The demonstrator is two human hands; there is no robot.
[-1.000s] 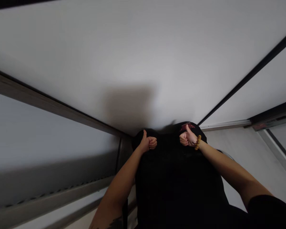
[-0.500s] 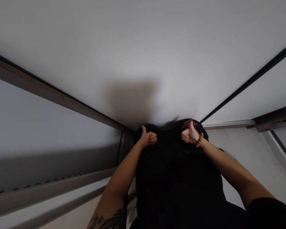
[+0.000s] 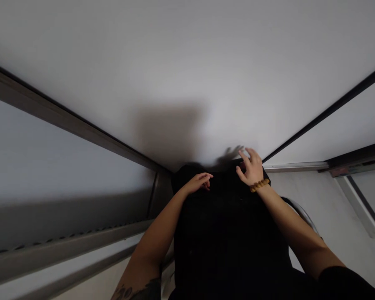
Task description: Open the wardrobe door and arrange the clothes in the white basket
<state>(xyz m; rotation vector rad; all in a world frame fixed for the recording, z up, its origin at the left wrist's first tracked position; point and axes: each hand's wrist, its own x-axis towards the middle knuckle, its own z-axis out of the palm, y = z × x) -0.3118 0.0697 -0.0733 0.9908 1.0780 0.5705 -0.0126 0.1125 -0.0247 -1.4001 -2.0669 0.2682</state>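
Note:
My left hand (image 3: 200,182) hovers over the dark clothing (image 3: 228,233) on my lap, its fingers loosely stretched toward the right and nothing in them. Farther right, my right hand (image 3: 250,167) is raised above the knee with its fingers spread and slightly bent; it holds nothing. A beaded bracelet (image 3: 260,185) circles the right wrist. Just left of the right hand, its shadow (image 3: 230,154) falls on the pale panel (image 3: 231,75) in front of me.
Dark-edged strips border the pale panel, a brown one (image 3: 65,116) at left and a black one (image 3: 328,110) at right. A ledge with a perforated edge (image 3: 81,237) runs along the lower left. At right lie pale floor (image 3: 328,204) and a curved metal bar (image 3: 303,213).
Both hands have gone from fists with thumbs raised to loosened, extended fingers. The right hand has turned and risen slightly, and its shadow shows more clearly on the panel.

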